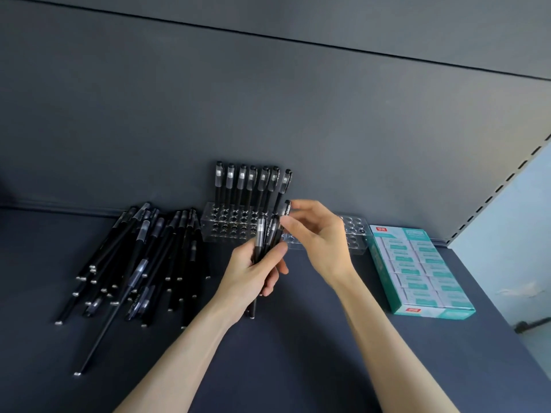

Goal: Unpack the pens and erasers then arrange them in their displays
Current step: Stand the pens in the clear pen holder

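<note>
Both forearms come in from the bottom edge over the dark shelf (298, 368). Left hand (253, 271) is curled round a small bundle of black pens (261, 238), caps pointing up and away, thumb across the barrels. Right hand (317, 238) sits just beyond it, thumb and forefinger pinching the cap end of one pen (287, 207), other fingers loosely bent. That pen's lower end runs down into the bundle; I can't tell if it's free of it.

Left of the hands I see a loose heap of pens (140, 263) lying flat. To the right, an open teal eraser box (417, 269), erasers packed in rows.

Further back, a clear holder (226, 226) against the grey back panel (268, 99), its rear row filled with upright pens (250, 183). A second clear holder (354, 234) is partly hidden behind the right hand.
</note>
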### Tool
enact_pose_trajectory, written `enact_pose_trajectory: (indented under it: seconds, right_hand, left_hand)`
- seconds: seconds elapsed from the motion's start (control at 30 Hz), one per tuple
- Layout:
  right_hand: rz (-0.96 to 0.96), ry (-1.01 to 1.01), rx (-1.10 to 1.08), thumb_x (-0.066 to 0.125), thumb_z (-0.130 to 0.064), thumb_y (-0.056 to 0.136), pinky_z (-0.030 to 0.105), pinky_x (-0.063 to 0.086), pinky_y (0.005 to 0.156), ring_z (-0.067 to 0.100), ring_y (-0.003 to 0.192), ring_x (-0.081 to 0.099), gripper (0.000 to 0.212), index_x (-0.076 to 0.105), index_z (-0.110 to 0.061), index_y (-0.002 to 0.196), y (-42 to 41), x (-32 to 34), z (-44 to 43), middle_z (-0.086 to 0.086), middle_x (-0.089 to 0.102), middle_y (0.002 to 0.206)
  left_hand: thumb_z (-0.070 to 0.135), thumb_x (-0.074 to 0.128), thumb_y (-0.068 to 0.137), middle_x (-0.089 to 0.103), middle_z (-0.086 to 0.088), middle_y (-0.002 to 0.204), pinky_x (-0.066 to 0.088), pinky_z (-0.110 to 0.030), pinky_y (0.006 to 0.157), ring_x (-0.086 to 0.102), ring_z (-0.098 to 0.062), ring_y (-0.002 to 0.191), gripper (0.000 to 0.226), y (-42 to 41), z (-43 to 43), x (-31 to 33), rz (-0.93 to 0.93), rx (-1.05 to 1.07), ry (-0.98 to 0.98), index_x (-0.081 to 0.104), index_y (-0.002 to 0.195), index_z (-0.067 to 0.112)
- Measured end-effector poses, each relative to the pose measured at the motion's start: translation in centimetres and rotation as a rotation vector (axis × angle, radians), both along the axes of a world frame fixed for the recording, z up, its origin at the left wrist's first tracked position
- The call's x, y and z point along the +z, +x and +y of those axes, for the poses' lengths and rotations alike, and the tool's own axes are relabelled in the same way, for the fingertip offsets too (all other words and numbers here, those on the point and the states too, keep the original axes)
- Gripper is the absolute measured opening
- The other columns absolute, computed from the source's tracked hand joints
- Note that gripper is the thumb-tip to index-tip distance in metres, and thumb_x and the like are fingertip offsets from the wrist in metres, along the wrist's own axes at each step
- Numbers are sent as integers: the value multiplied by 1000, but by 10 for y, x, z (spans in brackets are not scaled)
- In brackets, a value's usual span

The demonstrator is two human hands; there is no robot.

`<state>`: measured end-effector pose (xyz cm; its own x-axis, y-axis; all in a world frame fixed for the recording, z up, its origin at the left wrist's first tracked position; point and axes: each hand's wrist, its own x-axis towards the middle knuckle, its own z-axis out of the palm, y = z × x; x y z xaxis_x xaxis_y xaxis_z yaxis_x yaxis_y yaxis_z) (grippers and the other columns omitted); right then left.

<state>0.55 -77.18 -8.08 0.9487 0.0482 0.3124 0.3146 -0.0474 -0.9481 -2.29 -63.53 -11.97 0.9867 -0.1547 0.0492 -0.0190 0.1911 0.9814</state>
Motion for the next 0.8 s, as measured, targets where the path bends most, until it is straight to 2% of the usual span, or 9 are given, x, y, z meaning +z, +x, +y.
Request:
enact_pose_trajectory:
  seconds: [0.07, 0.17, 0.27, 0.37, 0.47, 0.57, 0.6, 0.67, 0.8]
  right_hand:
    - [-5, 49, -1, 60, -4, 89, 19, 51, 73, 12, 81, 69, 18, 62, -15, 104, 0, -1, -3, -3, 74, 84]
    - [10, 115, -16, 54, -1, 92, 21, 52, 74, 14, 82, 69, 21, 62, -10, 109, 0, -5, -7, 0, 74, 87]
    - [37, 103, -30, 58, -4, 90, 23, 53, 74, 12, 76, 68, 23, 61, -13, 111, -1, -10, -8, 0, 74, 84]
    - [14, 115, -66, 62, -4, 87, 21, 52, 71, 11, 71, 67, 25, 61, -15, 109, -2, -10, -7, -1, 73, 79]
    - [-79, 166, -205, 65, -4, 85, 25, 54, 71, 13, 69, 68, 28, 61, -21, 106, 2, 0, -10, 0, 73, 76]
    - [-213, 161, -387, 65, -8, 86, 34, 56, 79, 16, 75, 69, 29, 58, -28, 106, 12, 13, -14, -1, 72, 77]
    - [-261, 121, -432, 64, -9, 86, 33, 55, 80, 15, 77, 69, 31, 57, -31, 107, 16, 17, -13, -4, 71, 79]
    - [-351, 23, -489, 63, -11, 88, 21, 51, 79, 10, 80, 68, 31, 56, -32, 109, 24, 20, -11, -10, 69, 82]
    - [-460, -100, -532, 61, -10, 89, 8, 44, 74, 3, 77, 64, 28, 56, -16, 116, 38, 18, -8, -11, 66, 82]
  left_hand:
    - [26, 58, 93, 64, -4, 67, 36, -26, 39, 44, -17, 43, 21, 0, 0, -2, -3, -2, 3, 62, 100, 6]
    - [24, 59, 93, 63, -4, 67, 30, -22, 37, 41, -16, 41, 10, 0, 1, -3, -3, -10, -2, 63, 94, 15]
    - [23, 60, 92, 59, -4, 64, 23, -19, 37, 35, -12, 40, 5, 0, 1, -4, 36, -46, -28, 62, 88, 20]
    - [31, 58, 93, 59, -5, 64, 23, -19, 36, 35, -13, 39, 10, -1, 1, -2, 66, -41, -12, 61, 87, 23]
    - [41, 56, 91, 52, -4, 59, 17, -15, 37, 25, -11, 35, 25, 1, 2, -2, 150, 13, -19, 55, 86, 17]
    - [30, 51, 96, 48, 0, 56, 12, -19, 40, 24, -9, 35, 17, 5, 5, -2, 176, 66, -37, 57, 94, 14]
    - [24, 48, 97, 48, 1, 56, 13, -22, 40, 26, -9, 36, 16, 5, 5, -2, 163, 69, -62, 59, 97, 12]
    - [18, 45, 99, 47, 2, 57, 20, -22, 38, 30, -9, 40, 17, 4, 5, -2, 130, 68, -104, 60, 101, 11]
    - [32, 48, 97, 48, 4, 61, 29, -22, 39, 33, -10, 44, 19, 2, 4, -1, 46, 39, -82, 60, 108, 20]
